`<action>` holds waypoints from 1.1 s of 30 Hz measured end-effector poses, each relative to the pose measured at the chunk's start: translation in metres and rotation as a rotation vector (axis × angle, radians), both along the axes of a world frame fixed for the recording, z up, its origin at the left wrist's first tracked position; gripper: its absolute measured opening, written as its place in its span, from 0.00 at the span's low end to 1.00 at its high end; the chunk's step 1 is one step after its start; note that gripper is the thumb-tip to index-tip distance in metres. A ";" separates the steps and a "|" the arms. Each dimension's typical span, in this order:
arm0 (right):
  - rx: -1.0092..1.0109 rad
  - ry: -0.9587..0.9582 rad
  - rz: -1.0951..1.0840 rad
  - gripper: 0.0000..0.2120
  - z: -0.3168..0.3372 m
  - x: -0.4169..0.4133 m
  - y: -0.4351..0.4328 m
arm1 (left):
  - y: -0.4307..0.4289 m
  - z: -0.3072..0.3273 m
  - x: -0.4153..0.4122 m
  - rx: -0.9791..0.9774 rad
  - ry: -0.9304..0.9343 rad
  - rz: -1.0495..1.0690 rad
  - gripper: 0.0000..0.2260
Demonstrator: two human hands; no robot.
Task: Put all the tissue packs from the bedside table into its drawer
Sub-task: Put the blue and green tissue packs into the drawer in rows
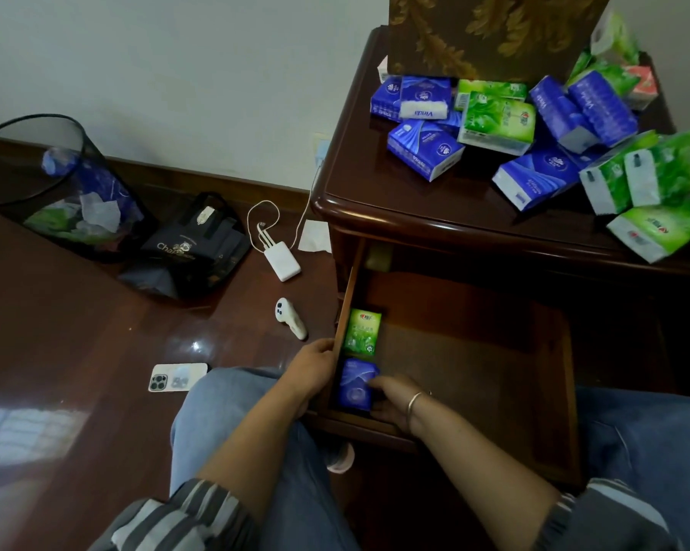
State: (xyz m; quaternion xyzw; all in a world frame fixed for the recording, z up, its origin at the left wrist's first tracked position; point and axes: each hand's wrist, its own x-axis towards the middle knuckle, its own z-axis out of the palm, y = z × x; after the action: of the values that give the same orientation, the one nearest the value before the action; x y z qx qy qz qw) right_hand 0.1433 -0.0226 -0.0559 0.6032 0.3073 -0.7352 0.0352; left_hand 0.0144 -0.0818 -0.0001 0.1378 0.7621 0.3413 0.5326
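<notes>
The drawer [474, 351] of the dark wooden desk [395, 192] stands pulled out over the person's lap. The left hand [315, 365] grasps the top edge of the drawer's left wall, its fingers curled over the wood. The right hand [391, 399], with a thin bangle [414, 403] on its wrist, reaches into the front left corner of the drawer, and its fingers are closed on a blue tissue pack [355, 381] that stands against the left wall. Just behind that pack, along the same wall, a green tissue pack [362, 332] also stands in the drawer. The rest of the drawer's floor is bare wood.

On the desk top a loose heap of tissue packs [494, 125] remains, blue ones and green ones mixed, some lying flat and some tipped on each other, spreading from the middle to the right edge. Behind them stands a brown and gold patterned object [494, 29], cut off by the top of the frame.

On the glossy floor to the left lie a white power bank [283, 260] with its cable, a white handheld controller [289, 318], a phone [178, 376] face down, and a sheet of paper [314, 236] beside the desk. Farther left are a black bag [196, 248] and a black mesh wastebasket [57, 184] holding crumpled waste.
</notes>
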 end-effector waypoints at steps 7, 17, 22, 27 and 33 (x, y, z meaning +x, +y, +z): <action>-0.104 -0.060 0.251 0.06 0.009 0.002 0.029 | 0.001 0.001 -0.001 0.003 -0.100 0.023 0.16; 0.237 0.059 0.117 0.25 0.014 -0.037 0.058 | 0.002 0.008 -0.003 -0.022 -0.091 -0.019 0.10; 0.165 0.144 0.021 0.21 0.013 -0.028 0.037 | 0.004 0.011 -0.001 -0.049 -0.059 -0.027 0.13; 0.256 0.085 0.115 0.26 0.027 -0.024 0.034 | 0.002 0.014 0.001 -0.063 -0.021 -0.044 0.13; 0.513 0.024 0.415 0.24 0.081 0.039 0.034 | 0.006 0.028 -0.007 0.021 0.418 -0.083 0.15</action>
State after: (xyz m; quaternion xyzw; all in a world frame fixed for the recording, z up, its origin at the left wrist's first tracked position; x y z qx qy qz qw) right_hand 0.1819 0.0112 0.0255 0.5083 0.5993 -0.6178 0.0277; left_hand 0.0075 -0.0755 0.0278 0.2425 0.8461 0.2908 0.3752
